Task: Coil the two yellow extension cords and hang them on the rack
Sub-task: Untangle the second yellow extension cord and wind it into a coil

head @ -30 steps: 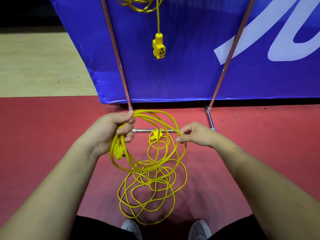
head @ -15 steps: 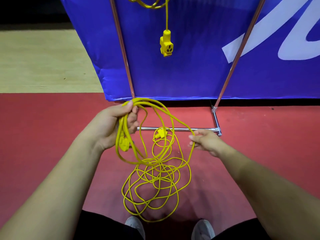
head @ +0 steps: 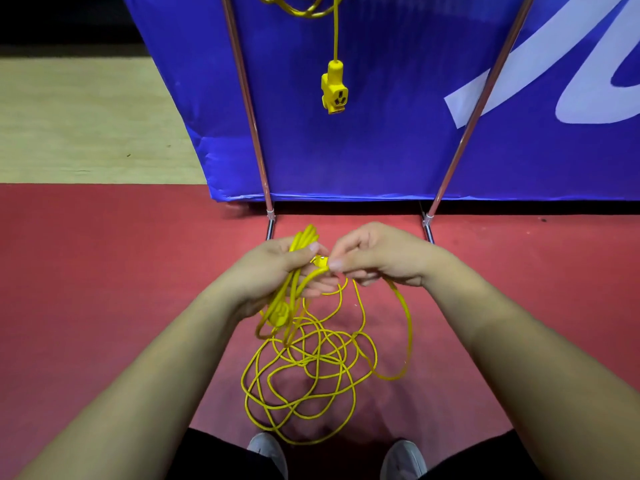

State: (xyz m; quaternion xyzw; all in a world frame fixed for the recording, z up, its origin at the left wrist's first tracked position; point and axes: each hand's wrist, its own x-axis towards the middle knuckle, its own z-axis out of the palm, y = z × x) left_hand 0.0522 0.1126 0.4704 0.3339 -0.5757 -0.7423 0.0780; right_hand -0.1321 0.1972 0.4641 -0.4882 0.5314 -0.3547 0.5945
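Several loops of a yellow extension cord (head: 311,358) are gripped in the left hand (head: 273,271), whose fingers are curled round the bundle just in front of the foot of the rack (head: 247,109). The loops stand up above the fist and hang down below it, and a yellow plug (head: 278,313) dangles just under the wrist. The right hand (head: 377,254) is held close against the left. A strand of the same cord is pinched between its thumb and forefinger, right beside the bundle, and its other fingers are curled under. From beneath the right hand one strand drops in a wide arc to the red floor (head: 104,271). The rest of the cord lies below both hands in a loose tangle on the floor, reaching back to the toes of two shoes (head: 268,452) at the near edge. A second yellow cord (head: 301,6) is hung at the top of the rack, with its socket end (head: 334,88) dangling between the two slanted poles, in front of a blue banner (head: 398,150).
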